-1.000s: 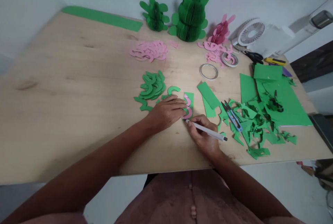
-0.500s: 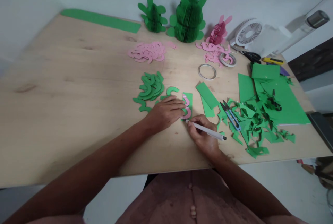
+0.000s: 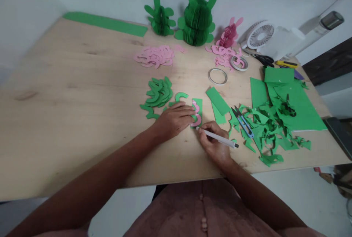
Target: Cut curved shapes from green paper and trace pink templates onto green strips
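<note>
My left hand (image 3: 173, 120) lies flat with fingers stretched, pressing a pink curved paper shape (image 3: 197, 119) onto a small green paper strip (image 3: 199, 104) on the wooden table (image 3: 82, 94). My right hand (image 3: 215, 143) grips a white pen (image 3: 218, 138), its tip touching the lower edge of the pink shape. A heap of cut green curved pieces (image 3: 157, 93) lies just beyond my left hand.
Blue snips (image 3: 243, 122), green scraps (image 3: 268, 134) and green sheets (image 3: 291, 97) lie right. Two tape rolls (image 3: 217, 76), pink cut-outs (image 3: 155, 55), three folded paper figures (image 3: 198, 16), a small fan (image 3: 260, 35), black scissors (image 3: 264, 59) and a long green strip (image 3: 106, 23) sit farther back.
Both hands stay in place with the pen tip at the pink shape. The view has shifted slightly, so everything sits a little lower and to the left.
</note>
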A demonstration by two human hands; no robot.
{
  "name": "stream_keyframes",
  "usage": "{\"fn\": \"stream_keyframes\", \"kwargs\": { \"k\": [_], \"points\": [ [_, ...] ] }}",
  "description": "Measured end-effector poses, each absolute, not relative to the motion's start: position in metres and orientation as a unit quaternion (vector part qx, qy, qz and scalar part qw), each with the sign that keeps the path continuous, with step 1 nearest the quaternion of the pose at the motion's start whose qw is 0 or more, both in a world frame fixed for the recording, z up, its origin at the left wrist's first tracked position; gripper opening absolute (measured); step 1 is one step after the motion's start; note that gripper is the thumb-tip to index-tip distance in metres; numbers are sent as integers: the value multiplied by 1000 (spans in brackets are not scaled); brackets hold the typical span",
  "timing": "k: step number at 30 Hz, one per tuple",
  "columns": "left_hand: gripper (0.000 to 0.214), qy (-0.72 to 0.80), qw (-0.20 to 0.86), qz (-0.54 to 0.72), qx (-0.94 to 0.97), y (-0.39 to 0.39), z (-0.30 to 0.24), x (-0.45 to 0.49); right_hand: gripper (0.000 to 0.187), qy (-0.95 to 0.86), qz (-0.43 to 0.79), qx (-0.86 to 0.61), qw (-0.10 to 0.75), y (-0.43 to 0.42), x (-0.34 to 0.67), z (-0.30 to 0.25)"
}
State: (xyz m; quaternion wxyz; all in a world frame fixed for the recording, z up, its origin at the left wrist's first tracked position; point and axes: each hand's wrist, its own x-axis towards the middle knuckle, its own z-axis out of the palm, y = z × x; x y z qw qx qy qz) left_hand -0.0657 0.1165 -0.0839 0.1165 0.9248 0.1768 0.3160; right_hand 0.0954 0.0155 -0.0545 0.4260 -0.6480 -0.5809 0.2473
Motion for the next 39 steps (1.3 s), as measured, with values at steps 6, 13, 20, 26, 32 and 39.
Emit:
{"fn": "stream_keyframes", "kwargs": {
  "k": [6, 13, 20, 26, 32, 39],
  "points": [
    [19, 173, 115, 323, 923, 117, -85, -66, 11, -544, 274, -652, 452, 15, 95, -56],
    [19, 174, 115, 326, 922, 117, -85, -66, 10, -554, 280, -649, 440, 15, 95, -55],
    [20, 175, 119, 311, 927, 117, -85, -66, 10, -563, 273, -636, 452, 13, 98, -56],
    [22, 174, 117, 312, 927, 117, -84, -66, 18, -611, 254, -617, 427, 12, 98, -50],
    [25, 181, 124, 305, 927, 117, -84, -66, 21, -666, 216, -601, 385, 13, 98, -56],
    [18, 177, 138, 314, 922, 117, -85, -67, 23, -688, 194, -591, 375, 13, 97, -59]
  ]
}}
